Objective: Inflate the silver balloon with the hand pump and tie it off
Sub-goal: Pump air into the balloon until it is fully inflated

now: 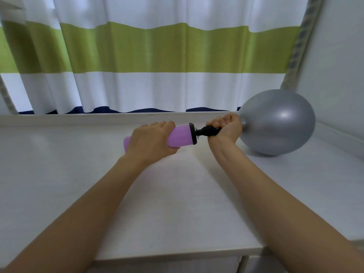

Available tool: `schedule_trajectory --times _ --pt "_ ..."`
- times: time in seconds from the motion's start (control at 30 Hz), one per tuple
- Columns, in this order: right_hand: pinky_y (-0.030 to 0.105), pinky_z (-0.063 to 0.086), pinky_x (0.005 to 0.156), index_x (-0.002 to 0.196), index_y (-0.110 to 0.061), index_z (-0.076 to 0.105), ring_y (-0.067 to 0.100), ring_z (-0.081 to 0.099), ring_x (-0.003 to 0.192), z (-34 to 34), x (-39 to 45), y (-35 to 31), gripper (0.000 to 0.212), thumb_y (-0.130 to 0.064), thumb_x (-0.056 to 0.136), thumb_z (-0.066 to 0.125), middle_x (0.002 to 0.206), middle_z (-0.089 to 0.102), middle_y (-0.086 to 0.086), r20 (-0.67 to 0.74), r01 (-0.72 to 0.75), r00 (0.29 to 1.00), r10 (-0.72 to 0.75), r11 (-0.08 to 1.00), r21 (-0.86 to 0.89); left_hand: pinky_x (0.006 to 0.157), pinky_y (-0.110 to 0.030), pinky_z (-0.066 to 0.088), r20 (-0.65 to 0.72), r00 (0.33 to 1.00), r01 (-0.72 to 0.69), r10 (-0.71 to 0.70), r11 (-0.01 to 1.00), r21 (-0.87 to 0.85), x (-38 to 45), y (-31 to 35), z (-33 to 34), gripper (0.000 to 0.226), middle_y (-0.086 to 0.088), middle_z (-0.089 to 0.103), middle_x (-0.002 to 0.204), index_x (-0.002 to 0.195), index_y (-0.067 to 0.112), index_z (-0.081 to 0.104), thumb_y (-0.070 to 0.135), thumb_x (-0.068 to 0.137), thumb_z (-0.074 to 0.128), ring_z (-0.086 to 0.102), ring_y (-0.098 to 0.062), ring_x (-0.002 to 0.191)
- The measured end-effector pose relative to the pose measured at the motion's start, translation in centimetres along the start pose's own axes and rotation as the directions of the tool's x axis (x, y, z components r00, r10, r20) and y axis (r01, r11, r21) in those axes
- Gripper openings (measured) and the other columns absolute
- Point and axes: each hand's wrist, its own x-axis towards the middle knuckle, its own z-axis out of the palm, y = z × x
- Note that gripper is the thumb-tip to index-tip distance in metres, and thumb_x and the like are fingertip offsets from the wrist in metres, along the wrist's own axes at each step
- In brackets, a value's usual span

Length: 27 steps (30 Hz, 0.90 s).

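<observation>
We are in the pumping step. Our left hand (pixel 151 141) has its grip wrapped around the lilac barrel of the hand pump (pixel 180 136), which lies roughly level, just above the white surface (pixel 78 174), with its black nozzle end pointing right. Our right hand (pixel 226 125) has its fingers curled tight around the black nozzle, and, as far as we can judge, around the balloon's neck stretched over it; the neck itself is hidden inside the fist, so we cannot see how well it is seated.

The silver balloon (pixel 277 123) sits at the far right of the surface, touching it underneath, its mouth end right against our right hand. It is already rounded and looks fairly full, with a bright highlight on its skin. Behind it all hangs a curtain (pixel 157 48) striped white and green.

We judge that inflation is well along but tying off has not begun. The next move calls for either a few more strokes with the left hand while the right keeps the neck sealed, or, if we count this as full enough, pinching the neck closed before sliding it off the nozzle. The risk lies in that transfer: any slack in the right grip would let air escape.
</observation>
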Motion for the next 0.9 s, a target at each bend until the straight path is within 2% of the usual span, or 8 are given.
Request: schedule_trajectory --times 0.17,0.53,0.73,0.9 --pt "0.02 0.032 0.045 0.055 -0.019 0.023 0.013 0.024 0.031 -0.4 0.4 -0.9 0.033 -0.009 0.084 0.032 0.037 0.022 -0.006 -0.016 0.022 1.0 -0.022 1.0 -0.001 0.059 -0.027 0.029 -0.023 1.0 0.009 -0.009 1.0 0.003 -0.4 -2.0 0.0 0.039 0.006 0.063 0.08 0.095 0.024 0.055 0.043 0.065 0.07 0.042 -0.016 0.063" --pt "0.015 0.031 0.041 0.055 -0.02 0.022 0.013 0.025 0.029 -1.7 2.0 -3.1 0.033 -0.009 0.085 0.031 0.036 0.022 -0.007 -0.113 0.085 0.991 -0.075 0.993 0.087 0.064 -0.029 0.031 0.05 0.989 0.138 -0.139 0.99 0.019 -1.9 -7.1 -0.4 0.036 0.008 0.061 0.082 0.095 0.028 0.055 0.04 0.065 0.071 0.044 -0.016 0.069" --pt "0.015 0.032 0.039 0.055 -0.02 0.024 0.012 0.026 0.028 -1.3 1.4 -2.2 0.033 -0.01 0.085 0.032 0.036 0.023 -0.007 -0.094 0.072 0.994 -0.06 0.99 0.125 0.064 -0.031 0.035 0.022 1.0 0.009 -0.01 0.998 0.055 -0.3 -3.6 -0.6 0.039 0.001 0.063 0.083 0.096 0.021 0.056 0.037 0.065 0.072 0.055 -0.024 0.072" --pt "0.017 0.032 0.039 0.054 -0.02 0.024 0.012 0.025 0.029 -0.3 0.3 -0.3 0.033 -0.01 0.084 0.034 0.037 0.024 -0.007 -0.028 0.026 0.999 -0.024 0.997 0.074 0.062 -0.029 0.033 -0.001 1.0 -0.014 0.014 0.999 0.045 0.0 -0.4 -0.3 0.04 0.001 0.063 0.083 0.096 0.019 0.054 0.041 0.067 0.069 0.056 -0.024 0.072"
